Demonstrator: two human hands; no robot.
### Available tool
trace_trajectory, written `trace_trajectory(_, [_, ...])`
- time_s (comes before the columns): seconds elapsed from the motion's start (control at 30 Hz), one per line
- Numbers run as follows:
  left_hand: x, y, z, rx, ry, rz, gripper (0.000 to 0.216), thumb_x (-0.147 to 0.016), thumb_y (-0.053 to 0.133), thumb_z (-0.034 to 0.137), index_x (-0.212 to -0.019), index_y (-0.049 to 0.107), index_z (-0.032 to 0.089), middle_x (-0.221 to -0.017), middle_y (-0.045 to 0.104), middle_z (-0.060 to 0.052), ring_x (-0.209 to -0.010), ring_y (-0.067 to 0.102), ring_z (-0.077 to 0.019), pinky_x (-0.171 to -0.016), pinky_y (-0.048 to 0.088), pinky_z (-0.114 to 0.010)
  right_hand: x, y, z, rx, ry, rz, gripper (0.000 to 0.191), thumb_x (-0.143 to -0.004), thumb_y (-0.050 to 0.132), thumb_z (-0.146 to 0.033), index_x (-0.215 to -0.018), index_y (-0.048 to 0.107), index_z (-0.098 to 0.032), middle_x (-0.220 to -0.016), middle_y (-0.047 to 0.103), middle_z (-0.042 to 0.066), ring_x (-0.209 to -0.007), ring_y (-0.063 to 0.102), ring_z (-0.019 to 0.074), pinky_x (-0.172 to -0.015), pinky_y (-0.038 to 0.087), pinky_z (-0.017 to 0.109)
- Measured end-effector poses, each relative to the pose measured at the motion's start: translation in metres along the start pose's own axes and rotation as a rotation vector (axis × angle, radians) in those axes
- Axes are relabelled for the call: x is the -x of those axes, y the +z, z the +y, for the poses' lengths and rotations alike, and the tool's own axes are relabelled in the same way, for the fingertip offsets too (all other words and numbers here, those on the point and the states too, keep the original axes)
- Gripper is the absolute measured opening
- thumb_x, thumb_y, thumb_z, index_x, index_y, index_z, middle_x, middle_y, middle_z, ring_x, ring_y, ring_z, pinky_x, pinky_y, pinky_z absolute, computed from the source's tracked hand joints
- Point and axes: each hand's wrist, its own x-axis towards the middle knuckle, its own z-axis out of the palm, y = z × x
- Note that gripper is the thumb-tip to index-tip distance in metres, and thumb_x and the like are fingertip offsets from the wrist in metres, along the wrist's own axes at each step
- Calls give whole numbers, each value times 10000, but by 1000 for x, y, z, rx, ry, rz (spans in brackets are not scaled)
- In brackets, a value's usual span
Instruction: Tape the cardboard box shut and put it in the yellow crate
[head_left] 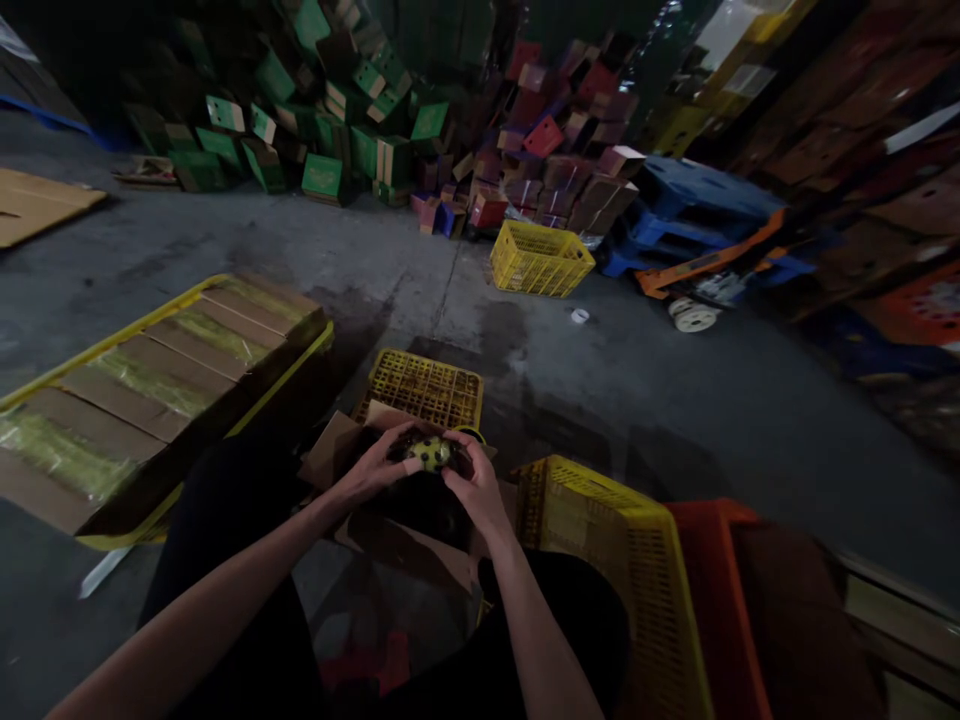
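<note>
Both my hands meet over an open brown cardboard box (390,540) in front of my knees. My left hand (375,468) and my right hand (474,482) are closed around a small round yellow-green object with dark spots (429,453), held between the fingertips just above the box. What the object is I cannot make out in the dim light. An upturned yellow plastic crate (426,386) sits right behind the box.
A yellow crate (600,520) and an orange crate (712,580) stand at my right. A strapped stack of flat cartons (150,380) lies at the left. Across the concrete floor are another yellow crate (540,258), blue pallets (697,200), and heaps of green and red boxes (390,120).
</note>
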Motion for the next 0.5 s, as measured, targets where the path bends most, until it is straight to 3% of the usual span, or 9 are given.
trace_trajectory(0.1, [2, 3, 8, 168, -148, 68, 648, -764, 783, 523, -1298, 595, 208, -1320, 628, -112, -1213, 585, -323, -946, 512, -404, 1, 2, -3, 6, -73, -16, 501, -734, 599, -166, -1219, 595, -291, -1317, 591, 39, -1257, 540, 244, -1074, 421, 392])
trace_trajectory(0.27, [7, 2, 17, 319, -374, -12, 578, -743, 798, 525, -1159, 646, 154, -1135, 701, -137, -983, 688, -259, -759, 548, -318, 1, 6, -4, 45, -122, -40, 456, -731, 613, -162, -1166, 636, -295, -1450, 495, 38, -1403, 399, 253, -1160, 320, 431])
trace_trajectory(0.5, [-1, -6, -2, 316, -282, 83, 607, -656, 896, 392, -1160, 642, 167, -1113, 710, -105, -917, 685, -207, -715, 518, -252, 0, -1, -3, -50, 74, -135, 648, -811, 688, -299, -1421, 484, -379, -1549, 415, -18, -1456, 335, 233, -1182, 295, 467])
